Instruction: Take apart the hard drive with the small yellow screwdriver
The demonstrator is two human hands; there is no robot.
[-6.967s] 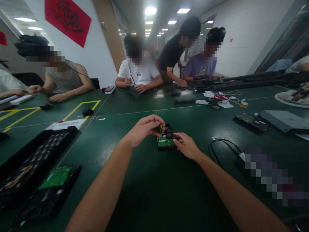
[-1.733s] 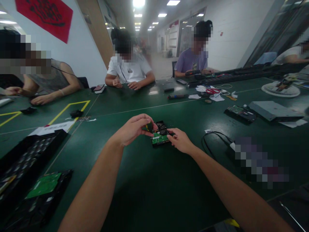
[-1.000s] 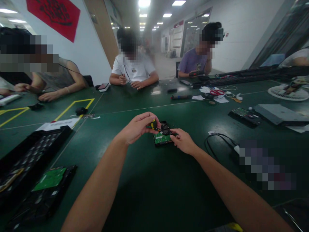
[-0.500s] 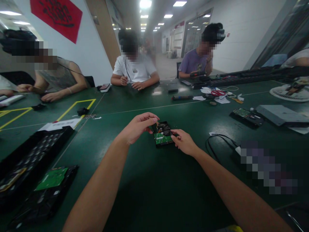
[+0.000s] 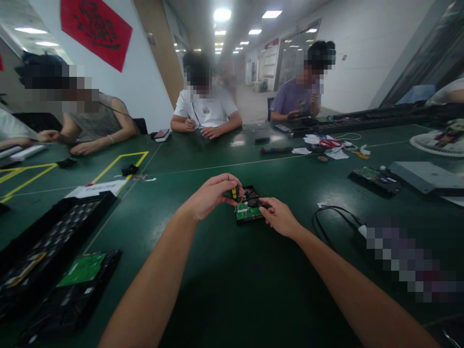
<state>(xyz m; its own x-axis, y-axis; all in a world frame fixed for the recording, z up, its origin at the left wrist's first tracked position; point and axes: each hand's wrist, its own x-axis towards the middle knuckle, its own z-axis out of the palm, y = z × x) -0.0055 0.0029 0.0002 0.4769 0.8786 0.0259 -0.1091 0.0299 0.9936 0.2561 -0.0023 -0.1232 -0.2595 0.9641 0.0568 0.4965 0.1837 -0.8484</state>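
Note:
A black hard drive (image 5: 248,213) with a green circuit board on top lies on the green table (image 5: 232,270) in front of me. My left hand (image 5: 212,194) is closed round a small tool with a yellow and black handle (image 5: 234,192), held over the drive's far left corner. My right hand (image 5: 279,217) grips the drive's right edge with pinched fingers.
At the near left lie another hard drive (image 5: 78,282) and a black tray (image 5: 43,244). A black cable (image 5: 335,220) curls at the right, with a further drive (image 5: 375,179) and a grey box (image 5: 424,176) beyond. Several people sit along the far side.
The yellow-handled tool shows again between my left fingers over the drive. Both hands stay on the drive; only the camera has shifted slightly.

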